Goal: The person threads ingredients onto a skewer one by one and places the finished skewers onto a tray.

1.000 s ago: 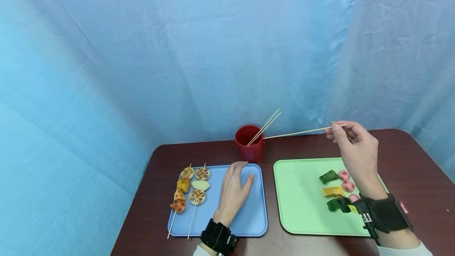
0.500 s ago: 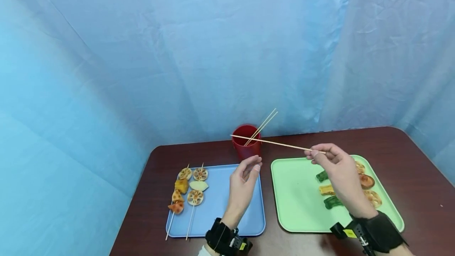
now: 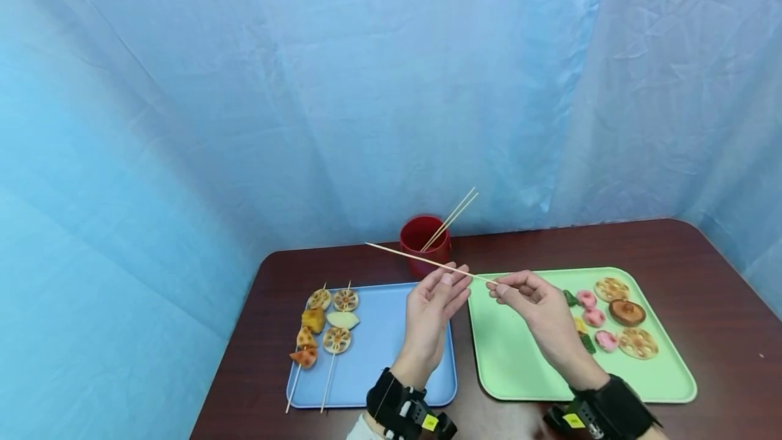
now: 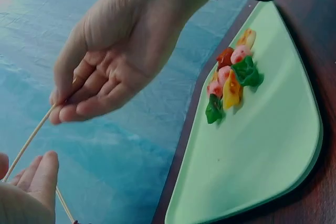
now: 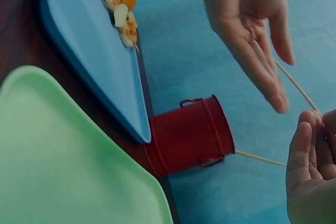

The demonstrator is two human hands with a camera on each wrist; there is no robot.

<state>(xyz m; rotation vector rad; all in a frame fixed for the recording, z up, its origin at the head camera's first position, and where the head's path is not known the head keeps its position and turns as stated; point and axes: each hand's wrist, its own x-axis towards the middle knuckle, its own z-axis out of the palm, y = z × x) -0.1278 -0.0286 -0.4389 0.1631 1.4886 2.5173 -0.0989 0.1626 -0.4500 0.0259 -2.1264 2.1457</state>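
In the head view a thin wooden skewer (image 3: pixel 403 253) slants above the two trays, with no food on it. My right hand (image 3: pixel 537 311) pinches it near its right end between thumb and fingertips, as the left wrist view also shows. My left hand (image 3: pixel 427 324) is raised over the right side of the blue tray (image 3: pixel 391 372), its fingers fairly straight and the thumb apart; the skewer passes between them. Two loaded skewers lie at that tray's left: one with lotus root slices (image 3: pixel 337 341) and a pale green piece (image 3: pixel 343 320), the other with orange and yellow pieces (image 3: pixel 313 320).
A red bucket (image 3: pixel 427 267) behind the trays holds two bare skewers (image 3: pixel 455 216). The green tray (image 3: pixel 507 372) at right bears lotus slices (image 3: pixel 638 343), a brown mushroom-like piece (image 3: pixel 627 313), pink pieces (image 3: pixel 607 340) and green and yellow pieces. A blue curtain (image 3: pixel 391 87) hangs behind the table.
My right hand has brought the skewer from beside the red bucket down and left over the trays. My left hand has risen and shifted right to meet it, its fingers opening out.
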